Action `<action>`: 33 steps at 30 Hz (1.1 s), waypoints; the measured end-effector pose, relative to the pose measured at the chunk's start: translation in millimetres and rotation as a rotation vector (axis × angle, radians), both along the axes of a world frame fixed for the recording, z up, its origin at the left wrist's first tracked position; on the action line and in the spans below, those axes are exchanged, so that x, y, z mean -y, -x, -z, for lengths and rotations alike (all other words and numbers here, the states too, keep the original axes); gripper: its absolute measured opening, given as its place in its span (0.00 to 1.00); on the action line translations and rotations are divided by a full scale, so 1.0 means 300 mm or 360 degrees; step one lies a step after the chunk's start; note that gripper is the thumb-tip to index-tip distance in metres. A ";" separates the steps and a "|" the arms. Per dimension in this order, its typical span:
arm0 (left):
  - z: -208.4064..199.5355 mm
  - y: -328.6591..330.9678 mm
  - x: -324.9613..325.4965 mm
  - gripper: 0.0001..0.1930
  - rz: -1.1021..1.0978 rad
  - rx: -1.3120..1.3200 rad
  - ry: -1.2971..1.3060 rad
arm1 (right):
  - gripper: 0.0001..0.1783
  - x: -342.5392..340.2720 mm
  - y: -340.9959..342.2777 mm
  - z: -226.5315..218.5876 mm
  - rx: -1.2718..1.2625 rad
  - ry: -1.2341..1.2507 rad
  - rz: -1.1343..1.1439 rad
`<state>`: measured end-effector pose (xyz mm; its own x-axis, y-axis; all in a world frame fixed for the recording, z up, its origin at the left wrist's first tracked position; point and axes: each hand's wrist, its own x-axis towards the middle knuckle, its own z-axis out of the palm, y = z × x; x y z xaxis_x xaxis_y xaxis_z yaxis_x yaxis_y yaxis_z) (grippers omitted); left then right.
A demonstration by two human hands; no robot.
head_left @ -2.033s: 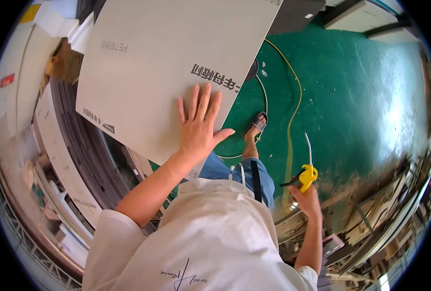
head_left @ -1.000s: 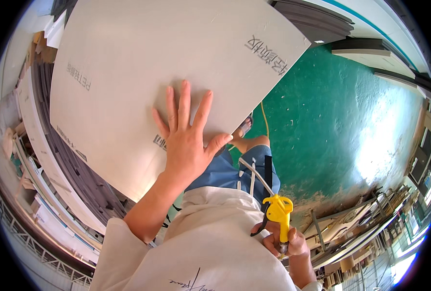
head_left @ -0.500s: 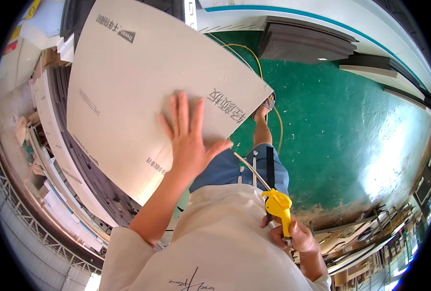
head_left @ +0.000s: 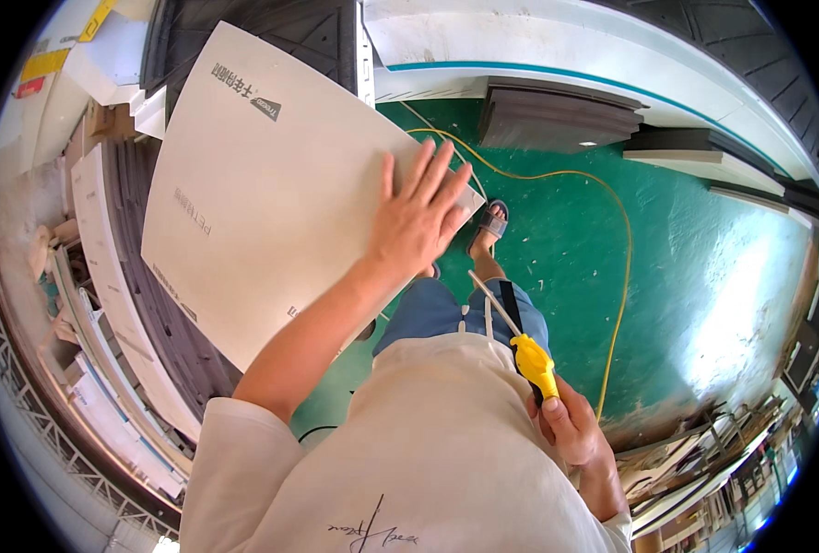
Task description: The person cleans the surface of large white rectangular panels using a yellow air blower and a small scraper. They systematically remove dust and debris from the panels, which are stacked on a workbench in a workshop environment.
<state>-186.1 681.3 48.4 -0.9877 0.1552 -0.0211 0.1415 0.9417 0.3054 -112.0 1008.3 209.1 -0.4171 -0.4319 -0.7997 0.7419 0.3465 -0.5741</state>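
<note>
A large pale board with dark print fills the left half of the view, tilted, its right corner above the floor near my foot. My left hand lies flat near that corner, fingers spread, pressing on the surface without gripping it. Low on the right, my right hand is closed round the handle of a yellow air blow gun. The gun's thin metal nozzle points up and left, toward the board's lower right edge. Part of its handle is hidden by my fingers.
A yellow hose curves across the green floor. Dark panels are stacked beyond it, below a long white machine edge. More boards stand at the left. Wood offcuts lie at the lower right.
The board sits lower and farther from me. My left hand has slid toward its right corner. The blow gun has turned slightly in my right hand, and the hose now loops farther right.
</note>
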 end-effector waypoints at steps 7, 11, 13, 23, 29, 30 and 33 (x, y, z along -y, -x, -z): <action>0.000 0.043 -0.007 0.19 -0.0137 -0.0125 -0.0398 | 0.37 0.069 -0.057 0.032 -0.0110 0.0019 0.0181; 0.028 0.202 0.061 0.12 0.0292 0.0315 -0.0472 | 0.36 0.076 -0.125 0.047 0.0172 0.0126 0.0391; 0.002 0.249 0.057 0.13 0.0404 0.0712 -0.0448 | 0.35 0.065 -0.174 0.070 0.0264 0.0076 0.0362; 0.018 0.245 0.028 0.18 0.0306 0.0648 -0.0350 | 0.39 0.048 -0.242 0.136 0.0336 0.0045 0.0612; 0.001 0.210 0.017 0.20 0.0300 0.0377 -0.0304 | 0.39 0.028 -0.212 0.118 0.0274 0.0182 0.0734; 0.063 0.158 0.021 0.20 0.0287 0.0032 -0.0358 | 0.40 0.005 -0.217 0.127 0.0279 0.0244 0.0741; 0.065 0.035 -0.009 0.27 0.0240 -0.0281 -0.0200 | 0.39 0.045 -0.169 0.089 0.0221 0.0273 0.0972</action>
